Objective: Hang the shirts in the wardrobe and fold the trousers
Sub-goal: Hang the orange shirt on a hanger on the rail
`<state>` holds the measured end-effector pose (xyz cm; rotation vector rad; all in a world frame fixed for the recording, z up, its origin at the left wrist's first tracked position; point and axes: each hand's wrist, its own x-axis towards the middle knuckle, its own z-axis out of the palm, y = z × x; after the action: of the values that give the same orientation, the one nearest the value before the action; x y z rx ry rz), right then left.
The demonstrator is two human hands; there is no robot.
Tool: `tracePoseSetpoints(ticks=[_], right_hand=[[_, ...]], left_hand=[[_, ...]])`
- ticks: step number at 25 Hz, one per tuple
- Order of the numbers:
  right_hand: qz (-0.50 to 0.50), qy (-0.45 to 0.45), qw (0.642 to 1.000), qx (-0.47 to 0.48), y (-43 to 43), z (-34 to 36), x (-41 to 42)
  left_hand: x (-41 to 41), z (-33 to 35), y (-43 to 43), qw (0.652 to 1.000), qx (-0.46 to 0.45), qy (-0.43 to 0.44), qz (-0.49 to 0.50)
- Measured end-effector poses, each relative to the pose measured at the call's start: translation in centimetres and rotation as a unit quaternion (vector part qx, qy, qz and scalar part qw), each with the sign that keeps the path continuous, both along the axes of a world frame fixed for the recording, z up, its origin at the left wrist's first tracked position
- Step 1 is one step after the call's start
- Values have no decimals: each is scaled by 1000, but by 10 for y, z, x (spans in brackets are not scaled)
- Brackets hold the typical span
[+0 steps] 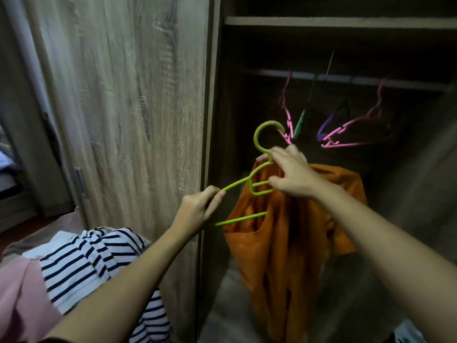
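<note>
Orange shirt [296, 243] partly on the green hanger [237, 183], in front of the open wardrobe, not yet on the rail [346, 79]. My left hand [197, 209] pinches the hanger's arm; my right hand [291, 174] grips its neck. Striped shirt [91, 256] and pink garment [19, 293] outstanding.

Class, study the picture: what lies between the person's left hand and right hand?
The green hanger: its sloping arm runs from the left hand up to the right hand, beside the orange shirt. The head view shows it.
</note>
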<state>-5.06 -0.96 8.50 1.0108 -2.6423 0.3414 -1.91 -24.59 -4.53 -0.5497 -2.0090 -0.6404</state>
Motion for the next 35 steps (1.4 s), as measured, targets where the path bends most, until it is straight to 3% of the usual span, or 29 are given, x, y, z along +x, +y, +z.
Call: tracePoseSetpoints(ticks=[3, 5, 7, 8, 10, 12, 15, 18, 20, 22, 26, 31, 35], right_hand=[[-23, 149, 988, 30, 7, 2, -2], [-54, 250, 966, 35, 11, -1, 0], [-55, 283, 957, 35, 12, 0, 3], [-56, 290, 955, 27, 14, 3, 5], [-55, 299, 953, 1, 19, 10, 7], [-48, 306, 951, -10, 22, 16, 10], [-40, 314, 949, -1, 23, 23, 14], [-51, 297, 954, -10, 31, 25, 14], [-78, 296, 952, -19, 40, 24, 12], [-95, 295, 950, -23, 46, 22, 9], [-115, 277, 954, -13, 50, 22, 5], [-150, 252, 955, -41, 71, 28, -5], [-161, 231, 960, 14, 85, 13, -10]], left_hand=[[-2, -6, 15, 1000, 8, 16, 16], [-5, -6, 27, 996, -1, 25, 83], [-4, -5, 46, 984, 40, 44, 169], [-1, -4, 58, 982, 54, 64, 167], [9, -7, 87, 993, 20, 81, 83], [22, -7, 121, 999, -3, -30, 27], [19, 11, 151, 979, 45, -196, 25], [19, 19, 154, 979, 135, -148, -47], [24, 9, 151, 987, 140, -79, -30], [30, -8, 149, 993, 110, -47, 11], [26, -33, 140, 989, -73, -42, 121], [12, -68, 91, 979, -98, -143, 108], [-10, -52, 43, 944, -53, -321, -62]])
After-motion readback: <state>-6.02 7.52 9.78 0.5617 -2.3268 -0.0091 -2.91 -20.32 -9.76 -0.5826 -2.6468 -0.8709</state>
